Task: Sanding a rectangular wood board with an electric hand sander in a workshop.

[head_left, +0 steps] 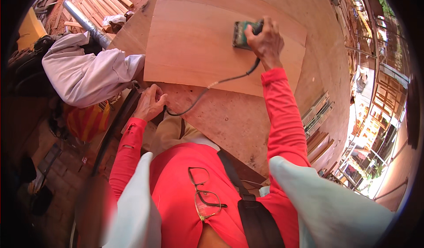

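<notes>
My right hand (266,42) is wrapped round a green and black electric sander (244,34). The sander rests on a thin, reddish-brown wooden panel (190,40), right of its middle. From the sander a dark power cord (229,79) loops over the panel's near edge toward my left hand (150,103). That hand is at the near left edge of the work table, with its fingers curled together close to the cord. Whether it grips the cord is hidden from this angle.
The panel lies on a larger wooden table (225,120). At left, a person's pale sleeve (92,73) reaches to the panel's edge. Wood strips (104,3) and a silvery pipe (87,23) lie beyond. Narrow slats (317,115) are at right. Eyeglasses (206,197) hang on my red shirt.
</notes>
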Motion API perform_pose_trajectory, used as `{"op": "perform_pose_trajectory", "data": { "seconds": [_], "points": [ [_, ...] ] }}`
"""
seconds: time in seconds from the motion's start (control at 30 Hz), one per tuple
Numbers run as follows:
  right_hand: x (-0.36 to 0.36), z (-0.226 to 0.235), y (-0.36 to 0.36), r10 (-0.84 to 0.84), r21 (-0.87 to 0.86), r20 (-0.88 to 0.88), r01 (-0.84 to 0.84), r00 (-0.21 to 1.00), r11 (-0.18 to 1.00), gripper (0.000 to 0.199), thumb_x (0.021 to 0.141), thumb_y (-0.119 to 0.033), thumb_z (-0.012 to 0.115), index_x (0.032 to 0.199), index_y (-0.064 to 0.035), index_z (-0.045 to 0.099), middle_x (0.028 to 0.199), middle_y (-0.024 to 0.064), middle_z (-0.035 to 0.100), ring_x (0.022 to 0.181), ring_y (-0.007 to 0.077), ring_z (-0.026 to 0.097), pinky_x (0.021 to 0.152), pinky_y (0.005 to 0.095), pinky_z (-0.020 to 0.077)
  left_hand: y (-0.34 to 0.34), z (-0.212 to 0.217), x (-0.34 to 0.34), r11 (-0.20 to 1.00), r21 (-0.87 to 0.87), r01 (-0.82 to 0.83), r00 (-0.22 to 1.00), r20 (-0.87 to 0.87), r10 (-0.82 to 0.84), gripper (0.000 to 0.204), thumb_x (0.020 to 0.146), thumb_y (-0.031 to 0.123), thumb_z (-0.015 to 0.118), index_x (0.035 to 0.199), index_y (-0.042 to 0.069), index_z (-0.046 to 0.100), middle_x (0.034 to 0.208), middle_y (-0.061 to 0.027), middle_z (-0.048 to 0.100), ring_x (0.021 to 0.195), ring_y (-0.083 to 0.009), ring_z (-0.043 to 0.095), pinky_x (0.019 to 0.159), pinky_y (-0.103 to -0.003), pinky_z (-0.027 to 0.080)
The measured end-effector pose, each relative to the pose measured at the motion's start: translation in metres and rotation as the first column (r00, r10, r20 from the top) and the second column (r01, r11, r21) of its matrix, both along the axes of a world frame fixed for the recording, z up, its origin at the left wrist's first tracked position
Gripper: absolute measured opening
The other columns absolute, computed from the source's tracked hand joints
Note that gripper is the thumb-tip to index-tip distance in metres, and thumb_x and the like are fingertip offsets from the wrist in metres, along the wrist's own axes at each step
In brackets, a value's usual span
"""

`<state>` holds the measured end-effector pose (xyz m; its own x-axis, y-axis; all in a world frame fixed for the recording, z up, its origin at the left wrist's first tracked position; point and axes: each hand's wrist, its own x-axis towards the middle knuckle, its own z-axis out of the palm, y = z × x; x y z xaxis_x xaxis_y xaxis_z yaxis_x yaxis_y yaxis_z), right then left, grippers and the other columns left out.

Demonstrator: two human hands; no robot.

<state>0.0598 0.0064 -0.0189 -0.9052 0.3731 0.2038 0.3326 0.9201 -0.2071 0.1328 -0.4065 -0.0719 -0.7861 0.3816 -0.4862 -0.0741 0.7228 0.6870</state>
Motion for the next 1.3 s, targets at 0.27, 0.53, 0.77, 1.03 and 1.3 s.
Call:
{"op": "perform_pose_trajectory", "data": {
  "seconds": [0.27, 0.53, 0.77, 1.03, 1.3],
  "points": [
    [-0.061, -0.002, 0.021, -0.035, 0.071, 0.028, 0.033, 0.999, 0.997, 0.05, 0.081, -0.045, 0.071, 0.11, -0.0068, 0.061, 0.1, 0.0217, 0.066, 0.09, 0.0438, 0.07, 0.075, 0.0535, 0.0578, 0.005, 0.001, 0.004, 1.0, 0.023, 0.001, 0.999, -0.04, -0.001, 0.026, 0.088, 0.022, 0.07, 0.091, 0.0, 0.057, 0.084, -0.0176, 0.064, 0.082, -0.0353, 0.064, 0.074, -0.045, 0.051],
    [-0.087, 0.002, -0.077, 0.18, -0.002, -0.013, -0.18, 0.984, 0.984, 0.051, 0.082, -0.047, 0.07, 0.113, -0.0075, 0.062, 0.106, 0.0202, 0.067, 0.095, 0.0443, 0.07, 0.079, 0.0555, 0.0567, -0.003, -0.007, 0.006, 0.999, 0.038, -0.009, 1.0, 0.002, 0.009, 0.03, 0.087, 0.025, 0.071, 0.09, 0.001, 0.053, 0.084, -0.0195, 0.061, 0.084, -0.0384, 0.06, 0.074, -0.048, 0.049],
    [-0.113, 0.005, -0.061, 0.084, 0.052, 0.061, -0.087, 0.995, 0.995, 0.051, 0.083, -0.049, 0.069, 0.112, -0.0076, 0.062, 0.109, 0.0213, 0.067, 0.096, 0.0437, 0.07, 0.08, 0.0551, 0.0566, -0.002, -0.008, 0.01, 0.997, 0.071, -0.033, 0.999, -0.014, 0.034, 0.03, 0.087, 0.023, 0.072, 0.092, 0.002, 0.053, 0.083, -0.0198, 0.061, 0.082, -0.0388, 0.061, 0.073, -0.049, 0.05],
    [-0.131, 0.005, -0.15, 0.334, -0.018, 0.013, -0.334, 0.942, 0.942, 0.05, 0.082, -0.047, 0.071, 0.112, -0.0075, 0.063, 0.104, 0.0214, 0.067, 0.089, 0.0457, 0.071, 0.075, 0.055, 0.0577, -0.009, -0.011, 0.01, 0.994, 0.099, -0.053, 0.998, -0.01, 0.054, 0.03, 0.086, 0.024, 0.072, 0.094, 0.002, 0.053, 0.085, -0.0201, 0.061, 0.082, -0.0389, 0.063, 0.074, -0.048, 0.051],
    [-0.18, 0.001, -0.157, 0.319, 0.064, 0.013, -0.319, 0.948, 0.946, 0.059, 0.083, -0.051, 0.069, 0.124, -0.0094, 0.061, 0.114, 0.0252, 0.067, 0.095, 0.0462, 0.071, 0.079, 0.0544, 0.0577, -0.002, -0.013, 0.014, 0.99, 0.11, -0.089, 0.995, -0.032, 0.093, 0.032, 0.084, 0.024, 0.074, 0.098, 0.003, 0.054, 0.089, -0.0207, 0.061, 0.084, -0.0391, 0.064, 0.076, -0.048, 0.051]
  ]
}}
